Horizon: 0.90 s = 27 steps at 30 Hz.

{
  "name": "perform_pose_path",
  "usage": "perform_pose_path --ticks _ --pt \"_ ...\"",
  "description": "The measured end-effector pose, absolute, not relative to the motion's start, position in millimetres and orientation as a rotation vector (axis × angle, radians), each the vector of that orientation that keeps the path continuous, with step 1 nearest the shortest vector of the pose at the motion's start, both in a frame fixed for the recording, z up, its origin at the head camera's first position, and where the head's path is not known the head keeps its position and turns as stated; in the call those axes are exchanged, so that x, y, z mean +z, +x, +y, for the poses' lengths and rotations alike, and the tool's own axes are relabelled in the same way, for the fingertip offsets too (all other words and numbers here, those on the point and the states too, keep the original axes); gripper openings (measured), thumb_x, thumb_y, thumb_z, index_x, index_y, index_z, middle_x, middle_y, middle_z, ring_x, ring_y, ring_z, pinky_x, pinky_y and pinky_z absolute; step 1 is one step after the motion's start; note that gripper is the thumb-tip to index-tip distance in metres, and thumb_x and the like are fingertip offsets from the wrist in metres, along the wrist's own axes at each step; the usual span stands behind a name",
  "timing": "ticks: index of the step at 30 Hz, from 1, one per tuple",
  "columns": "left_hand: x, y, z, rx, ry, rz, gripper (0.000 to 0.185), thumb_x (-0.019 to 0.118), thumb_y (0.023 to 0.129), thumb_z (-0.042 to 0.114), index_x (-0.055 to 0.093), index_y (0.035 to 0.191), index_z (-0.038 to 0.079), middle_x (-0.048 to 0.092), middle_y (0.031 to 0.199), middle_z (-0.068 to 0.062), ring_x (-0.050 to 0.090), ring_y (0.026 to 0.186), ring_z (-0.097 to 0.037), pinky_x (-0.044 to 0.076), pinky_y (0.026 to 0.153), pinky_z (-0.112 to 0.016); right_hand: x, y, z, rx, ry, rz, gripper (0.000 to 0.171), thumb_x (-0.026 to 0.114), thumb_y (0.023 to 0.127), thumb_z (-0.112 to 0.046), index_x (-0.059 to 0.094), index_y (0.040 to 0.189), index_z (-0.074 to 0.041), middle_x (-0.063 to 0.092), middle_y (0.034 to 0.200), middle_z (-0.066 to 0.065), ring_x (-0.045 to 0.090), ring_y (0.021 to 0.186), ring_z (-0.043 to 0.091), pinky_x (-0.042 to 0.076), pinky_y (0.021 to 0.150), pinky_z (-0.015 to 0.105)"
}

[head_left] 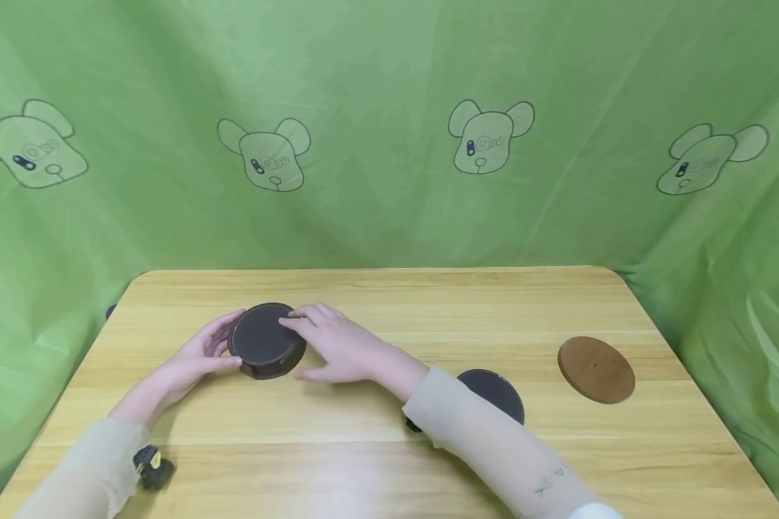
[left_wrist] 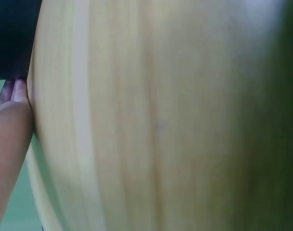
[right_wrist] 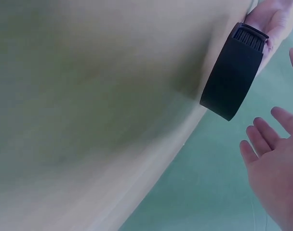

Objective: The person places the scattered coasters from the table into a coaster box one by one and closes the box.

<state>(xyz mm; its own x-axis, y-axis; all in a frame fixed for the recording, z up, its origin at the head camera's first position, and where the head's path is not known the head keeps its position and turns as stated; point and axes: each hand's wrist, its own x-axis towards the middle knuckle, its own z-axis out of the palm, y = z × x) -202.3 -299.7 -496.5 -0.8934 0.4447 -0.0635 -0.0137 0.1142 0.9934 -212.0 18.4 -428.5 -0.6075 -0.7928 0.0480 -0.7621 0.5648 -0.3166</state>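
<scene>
Dark round holder (right_wrist: 232,79) beside right hand (right_wrist: 276,178)

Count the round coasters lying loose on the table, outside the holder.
2: a dark coaster partly under the right sleeve, and a brown coaster farther right. More may sit hidden in the holder between the hands.

Backdrop cloth (head_left: 389,216): green, printed with outlined cartoon bear heads. Table (head_left: 389,461): light yellow wood grain. Coaster holder (head_left: 266,341): dark brown. Flat disc (head_left: 496,393): dark brown. Second disc (head_left: 596,369): mid brown. Sleeves (head_left: 493,447): pale beige.
</scene>
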Motion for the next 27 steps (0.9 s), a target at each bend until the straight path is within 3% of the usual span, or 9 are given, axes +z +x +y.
perform_pose_path --ticks 6,9,27 --pt "-496.8 -201.5 -299.6 1.837 0.403 2.053 0.090 0.069 0.095 -0.004 0.017 0.168 0.000 0.042 0.159 0.012 0.048 0.132 0.016 0.037 0.109 -0.002 -431.4 -202.5 38.3 -0.472 -1.372 2.705 0.086 0.075 0.096 -0.046 0.036 0.165 -0.013 0.042 0.163 0.012 0.040 0.153 0.027 0.033 0.132 0.046" --pt "-495.7 -201.0 -298.7 1.844 0.411 2.048 0.090 0.069 0.095 -0.004 0.017 0.168 -0.001 0.043 0.155 0.018 0.049 0.132 0.015 0.038 0.109 -0.003 -432.5 -197.0 51.2 -0.489 -1.348 2.711 0.084 0.075 0.096 -0.044 0.037 0.164 -0.013 0.042 0.163 0.012 0.041 0.153 0.028 0.034 0.131 0.048" --pt "-494.1 -201.4 -298.5 1.853 0.434 2.037 0.089 0.068 0.095 -0.005 0.016 0.167 -0.003 0.043 0.157 0.015 0.050 0.132 0.015 0.038 0.109 -0.003 -432.8 -174.0 114.5 -0.493 -1.253 2.748 0.080 0.077 0.096 -0.042 0.041 0.163 -0.016 0.046 0.160 0.011 0.044 0.149 0.030 0.039 0.126 0.053"
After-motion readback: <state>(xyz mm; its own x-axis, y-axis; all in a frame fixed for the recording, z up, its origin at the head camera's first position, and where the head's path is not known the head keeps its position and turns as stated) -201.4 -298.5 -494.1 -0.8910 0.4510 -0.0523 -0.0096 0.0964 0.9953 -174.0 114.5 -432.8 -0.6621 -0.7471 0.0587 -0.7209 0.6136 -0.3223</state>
